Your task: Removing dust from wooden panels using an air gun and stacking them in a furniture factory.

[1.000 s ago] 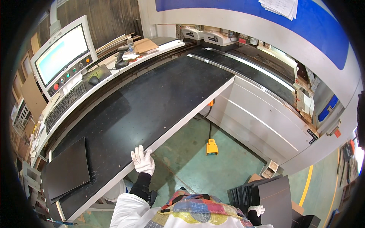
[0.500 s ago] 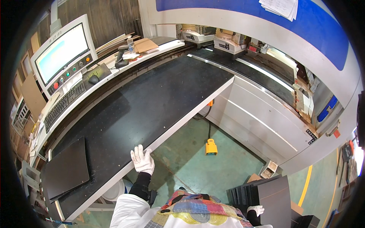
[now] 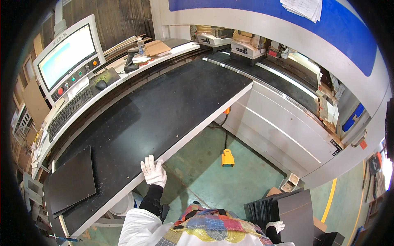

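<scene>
My left hand (image 3: 154,173), in a white glove, rests on the near edge of a long black machine table (image 3: 156,110). Its fingers are spread and hold nothing. Low on the right, my right hand (image 3: 275,226), also white-gloved, lies against a dark flat panel (image 3: 296,215) with its fingers stretched over the surface. Beside that panel, several more dark panels stand in an upright stack (image 3: 261,210). A dark board (image 3: 72,178) lies at the table's left end, apart from both hands.
A monitor (image 3: 67,53) with buttons, a keyboard (image 3: 69,112) and a mouse (image 3: 100,85) line the far-left ledge. A large white and blue machine (image 3: 283,127) spans the right. A yellow foot pedal (image 3: 227,158) sits on the green floor (image 3: 197,164), its cable running toward the machine.
</scene>
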`<state>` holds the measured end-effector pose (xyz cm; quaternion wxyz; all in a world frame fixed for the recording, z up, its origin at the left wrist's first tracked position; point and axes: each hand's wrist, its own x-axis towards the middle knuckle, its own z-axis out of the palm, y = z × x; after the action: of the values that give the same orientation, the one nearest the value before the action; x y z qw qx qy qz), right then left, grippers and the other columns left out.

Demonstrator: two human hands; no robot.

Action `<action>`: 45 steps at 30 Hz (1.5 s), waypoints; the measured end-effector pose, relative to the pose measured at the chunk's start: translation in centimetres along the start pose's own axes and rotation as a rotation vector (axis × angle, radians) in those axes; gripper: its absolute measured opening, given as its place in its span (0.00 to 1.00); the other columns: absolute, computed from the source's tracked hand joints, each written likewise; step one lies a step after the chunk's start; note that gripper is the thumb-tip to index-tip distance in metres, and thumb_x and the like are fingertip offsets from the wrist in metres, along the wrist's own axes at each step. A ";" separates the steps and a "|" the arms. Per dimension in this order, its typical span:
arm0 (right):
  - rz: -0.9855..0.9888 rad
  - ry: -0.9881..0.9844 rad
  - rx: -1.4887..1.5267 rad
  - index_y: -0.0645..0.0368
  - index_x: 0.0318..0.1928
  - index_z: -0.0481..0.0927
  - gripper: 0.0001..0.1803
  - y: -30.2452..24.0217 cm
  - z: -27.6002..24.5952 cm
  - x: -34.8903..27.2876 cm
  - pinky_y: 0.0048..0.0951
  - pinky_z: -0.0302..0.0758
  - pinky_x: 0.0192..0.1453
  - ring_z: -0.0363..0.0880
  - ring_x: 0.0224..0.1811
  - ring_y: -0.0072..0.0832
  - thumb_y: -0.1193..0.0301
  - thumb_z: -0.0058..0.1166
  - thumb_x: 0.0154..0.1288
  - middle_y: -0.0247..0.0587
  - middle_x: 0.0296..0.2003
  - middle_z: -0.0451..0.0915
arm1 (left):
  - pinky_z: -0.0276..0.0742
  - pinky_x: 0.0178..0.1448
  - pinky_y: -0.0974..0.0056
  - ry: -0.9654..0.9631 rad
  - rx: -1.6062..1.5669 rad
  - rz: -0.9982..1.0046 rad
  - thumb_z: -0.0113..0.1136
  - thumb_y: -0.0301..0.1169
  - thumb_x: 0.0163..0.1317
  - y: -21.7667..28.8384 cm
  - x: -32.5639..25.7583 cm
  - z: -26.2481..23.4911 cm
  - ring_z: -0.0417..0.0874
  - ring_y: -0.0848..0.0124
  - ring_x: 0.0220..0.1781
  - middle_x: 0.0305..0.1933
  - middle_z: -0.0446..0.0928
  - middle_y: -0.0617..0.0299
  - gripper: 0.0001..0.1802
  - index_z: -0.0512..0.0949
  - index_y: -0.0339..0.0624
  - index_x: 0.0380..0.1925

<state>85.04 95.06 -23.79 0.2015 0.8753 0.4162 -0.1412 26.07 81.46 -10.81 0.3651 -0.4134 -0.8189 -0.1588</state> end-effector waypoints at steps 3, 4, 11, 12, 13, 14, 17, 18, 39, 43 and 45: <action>0.003 0.011 -0.001 0.73 0.70 0.51 0.39 0.3 0.4 0.6 0.43 0.42 0.78 0.47 0.76 0.49 0.64 0.45 0.65 0.64 0.71 0.52 | 0.44 0.77 0.41 0.004 0.006 0.006 0.61 0.26 0.43 0.1 0.0 0.2 0.61 0.47 0.71 0.64 0.67 0.45 0.21 0.79 0.51 0.42; -0.001 0.008 -0.003 0.73 0.70 0.51 0.39 0.1 0.3 0.4 0.43 0.42 0.78 0.47 0.76 0.49 0.64 0.45 0.65 0.64 0.71 0.52 | 0.44 0.77 0.41 0.005 0.014 0.007 0.61 0.26 0.43 0.0 -0.1 0.1 0.61 0.47 0.71 0.64 0.67 0.45 0.21 0.79 0.51 0.42; 0.030 0.018 0.038 0.72 0.70 0.52 0.38 0.2 -0.5 -0.4 0.40 0.44 0.78 0.49 0.75 0.48 0.65 0.45 0.65 0.62 0.70 0.53 | 0.46 0.76 0.41 -0.046 -0.017 -0.025 0.61 0.26 0.44 0.8 0.3 -0.7 0.62 0.47 0.70 0.64 0.68 0.46 0.20 0.79 0.52 0.42; 0.040 0.029 0.035 0.71 0.69 0.53 0.37 0.1 -0.4 -0.1 0.40 0.44 0.77 0.50 0.75 0.47 0.65 0.45 0.65 0.61 0.70 0.54 | 0.48 0.76 0.42 -0.049 -0.009 -0.033 0.61 0.27 0.46 0.9 0.6 -1.0 0.63 0.48 0.69 0.63 0.69 0.47 0.19 0.79 0.53 0.42; 0.040 0.051 0.015 0.71 0.69 0.54 0.37 -0.4 -0.6 -0.5 0.38 0.45 0.77 0.51 0.74 0.46 0.65 0.46 0.64 0.60 0.69 0.55 | 0.47 0.76 0.41 -0.047 0.015 -0.030 0.61 0.27 0.47 0.6 0.3 -0.8 0.62 0.48 0.70 0.63 0.69 0.48 0.19 0.79 0.53 0.43; 0.039 0.035 0.047 0.71 0.69 0.53 0.37 -0.6 -0.9 -0.9 0.38 0.44 0.77 0.51 0.75 0.46 0.65 0.46 0.64 0.60 0.70 0.55 | 0.47 0.76 0.41 -0.047 0.031 -0.028 0.61 0.28 0.47 0.2 0.0 -0.8 0.62 0.48 0.70 0.63 0.69 0.48 0.19 0.79 0.53 0.43; 0.012 0.002 -0.015 0.72 0.70 0.50 0.38 -0.3 -0.4 -0.7 0.41 0.41 0.78 0.46 0.76 0.48 0.65 0.44 0.65 0.62 0.71 0.51 | 0.45 0.77 0.41 -0.066 0.023 -0.045 0.61 0.27 0.47 0.7 0.4 -0.9 0.62 0.48 0.70 0.63 0.68 0.47 0.19 0.79 0.53 0.43; 0.016 0.007 -0.016 0.72 0.70 0.50 0.38 -0.2 -0.2 -0.6 0.41 0.41 0.78 0.46 0.76 0.48 0.65 0.44 0.65 0.62 0.71 0.51 | 0.45 0.77 0.41 -0.066 0.017 -0.048 0.61 0.27 0.47 0.7 0.3 -0.8 0.62 0.48 0.70 0.63 0.68 0.47 0.19 0.79 0.53 0.43; 0.013 0.087 0.008 0.71 0.66 0.58 0.36 -0.1 0.5 0.5 0.38 0.50 0.74 0.56 0.70 0.45 0.64 0.48 0.62 0.56 0.65 0.60 | 0.47 0.76 0.43 0.002 0.031 -0.032 0.62 0.28 0.46 0.4 0.0 0.3 0.63 0.51 0.70 0.64 0.68 0.49 0.18 0.79 0.54 0.41; 0.021 0.020 0.070 0.71 0.69 0.55 0.36 0.0 -0.8 -0.4 0.40 0.45 0.77 0.50 0.75 0.49 0.66 0.47 0.63 0.62 0.70 0.53 | 0.48 0.76 0.42 -0.002 0.013 -0.021 0.62 0.28 0.45 0.8 0.4 0.2 0.62 0.50 0.70 0.64 0.68 0.48 0.19 0.79 0.53 0.41; 0.016 0.047 0.046 0.70 0.69 0.55 0.37 -0.1 0.3 0.6 0.41 0.45 0.77 0.50 0.75 0.48 0.65 0.47 0.63 0.62 0.70 0.54 | 0.48 0.75 0.41 0.009 0.023 -0.018 0.61 0.28 0.45 0.6 0.4 0.2 0.62 0.50 0.70 0.64 0.67 0.48 0.19 0.79 0.53 0.41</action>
<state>85.32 95.41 -24.30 0.1727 0.8860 0.4107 -0.1284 26.32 82.14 -10.69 0.3720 -0.4012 -0.8226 -0.1547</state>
